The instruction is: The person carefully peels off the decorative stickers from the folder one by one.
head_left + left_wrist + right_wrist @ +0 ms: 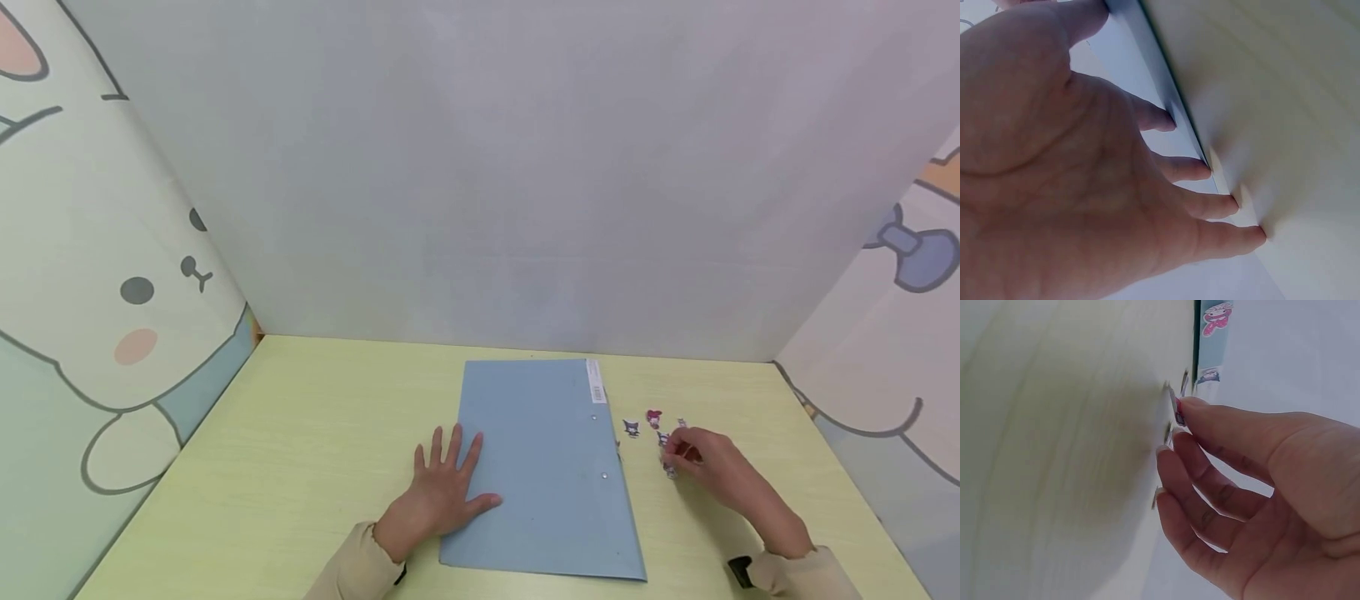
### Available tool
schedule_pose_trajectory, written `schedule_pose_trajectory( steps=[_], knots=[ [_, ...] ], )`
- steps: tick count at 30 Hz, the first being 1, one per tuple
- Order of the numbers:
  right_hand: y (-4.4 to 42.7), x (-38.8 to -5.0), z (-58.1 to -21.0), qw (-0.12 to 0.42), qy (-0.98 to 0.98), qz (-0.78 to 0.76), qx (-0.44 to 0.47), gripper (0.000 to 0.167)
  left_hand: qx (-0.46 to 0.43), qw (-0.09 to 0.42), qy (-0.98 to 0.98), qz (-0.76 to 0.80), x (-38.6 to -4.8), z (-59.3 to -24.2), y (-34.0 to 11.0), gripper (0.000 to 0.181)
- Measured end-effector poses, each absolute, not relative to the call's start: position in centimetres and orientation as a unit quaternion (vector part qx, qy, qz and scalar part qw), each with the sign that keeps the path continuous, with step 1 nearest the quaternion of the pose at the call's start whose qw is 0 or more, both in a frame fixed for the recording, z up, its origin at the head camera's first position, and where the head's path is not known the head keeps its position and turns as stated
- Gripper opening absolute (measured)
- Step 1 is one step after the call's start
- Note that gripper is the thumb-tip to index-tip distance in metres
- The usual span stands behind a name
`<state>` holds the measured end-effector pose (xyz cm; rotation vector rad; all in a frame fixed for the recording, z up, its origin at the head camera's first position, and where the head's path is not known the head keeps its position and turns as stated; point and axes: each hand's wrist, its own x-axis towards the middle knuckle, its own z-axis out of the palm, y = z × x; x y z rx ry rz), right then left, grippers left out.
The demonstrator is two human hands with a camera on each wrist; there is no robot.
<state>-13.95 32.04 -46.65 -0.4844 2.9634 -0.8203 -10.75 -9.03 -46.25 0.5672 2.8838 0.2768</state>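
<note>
Your right hand (705, 458) pinches a small sticker (1179, 411) right of the blue folder (542, 475), which runs lengthwise away from you, your left hand (440, 492) spread across its left edge.

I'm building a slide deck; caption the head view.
Left hand spread across the edge of a blue folder, right hand, fingers curled, among small character stickers beside it.

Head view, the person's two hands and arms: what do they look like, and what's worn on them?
The left hand and right hand are both bare, without gloves. The left sleeve and right sleeve are pale beige and gathered at the cuff. A small black item shows beside the right cuff; I can't tell what it is.
</note>
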Motion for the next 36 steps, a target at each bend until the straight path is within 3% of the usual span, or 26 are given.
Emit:
schedule_pose_trajectory(
  steps=[36],
  knots=[
    [31.5,-14.1,-46.9,0.019,0.95,-0.26,-0.174,0.014,0.185,0.104,0.972,0.097,-10.7,-45.8,-8.9,0.085]
  ],
)
